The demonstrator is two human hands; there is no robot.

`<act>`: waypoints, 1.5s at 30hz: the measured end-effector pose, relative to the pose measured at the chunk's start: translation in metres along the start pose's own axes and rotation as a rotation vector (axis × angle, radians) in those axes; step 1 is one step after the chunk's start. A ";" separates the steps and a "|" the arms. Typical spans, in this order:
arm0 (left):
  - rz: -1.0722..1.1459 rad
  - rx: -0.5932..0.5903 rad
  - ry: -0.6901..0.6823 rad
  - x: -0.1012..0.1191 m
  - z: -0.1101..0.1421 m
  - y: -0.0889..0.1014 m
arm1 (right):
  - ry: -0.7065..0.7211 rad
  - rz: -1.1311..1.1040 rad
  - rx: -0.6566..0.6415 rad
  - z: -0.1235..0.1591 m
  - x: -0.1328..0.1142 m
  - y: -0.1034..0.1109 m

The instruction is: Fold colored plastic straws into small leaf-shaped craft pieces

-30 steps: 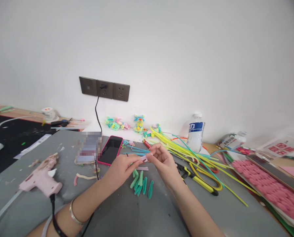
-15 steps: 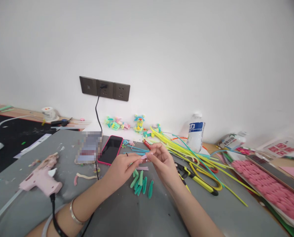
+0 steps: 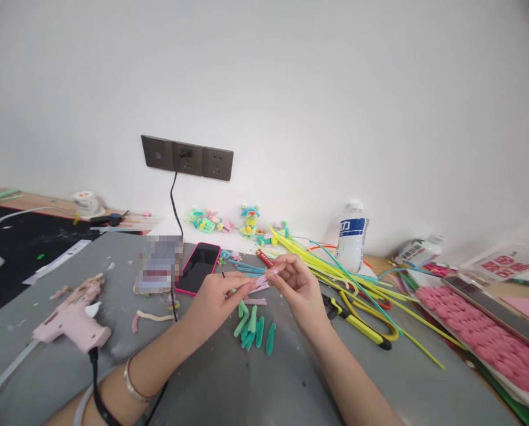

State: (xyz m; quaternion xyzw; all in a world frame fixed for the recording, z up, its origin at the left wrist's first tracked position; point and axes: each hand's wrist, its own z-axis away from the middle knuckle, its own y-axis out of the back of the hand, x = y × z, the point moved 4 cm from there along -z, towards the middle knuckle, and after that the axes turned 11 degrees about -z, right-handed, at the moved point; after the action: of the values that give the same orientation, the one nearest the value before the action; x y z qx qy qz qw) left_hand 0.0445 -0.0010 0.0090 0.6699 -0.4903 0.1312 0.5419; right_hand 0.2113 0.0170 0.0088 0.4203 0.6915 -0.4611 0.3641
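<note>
My left hand (image 3: 220, 303) pinches one end of a short pink pipe cleaner (image 3: 263, 280). The other end is between the thumb and fingers of my right hand (image 3: 298, 291), so the piece spans the small gap between my fingertips. Just below lie several bent green pipe cleaner pieces (image 3: 252, 326) on the grey mat. Short blue pipe cleaners (image 3: 250, 270) and a few lilac ones (image 3: 258, 302) rest behind and under my fingers. A red lighter-like object (image 3: 264, 258) sits just beyond my right hand.
A pink glue gun (image 3: 71, 322) lies at left, its black cord running under my left arm. Phones (image 3: 200, 267), yellow-handled pliers (image 3: 357, 322), long yellow pipe cleaners (image 3: 318, 260), a bottle (image 3: 351, 239) and small pipe cleaner figures (image 3: 249, 220) surround my hands.
My fingertips have drawn slightly apart, and more of the pink pipe cleaner shows between them. My right hand has shifted a little to the right. The things on the mat stay put.
</note>
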 end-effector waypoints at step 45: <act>0.490 0.066 0.354 -0.024 -0.007 -0.001 | -0.271 0.445 -0.461 0.013 0.021 -0.017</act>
State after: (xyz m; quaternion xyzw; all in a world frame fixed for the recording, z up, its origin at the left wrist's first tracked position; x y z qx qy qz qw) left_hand 0.0359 0.0173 -0.0060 0.5158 -0.5305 0.3886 0.5491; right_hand 0.1889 0.0064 -0.0084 0.4024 0.6144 -0.2536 0.6296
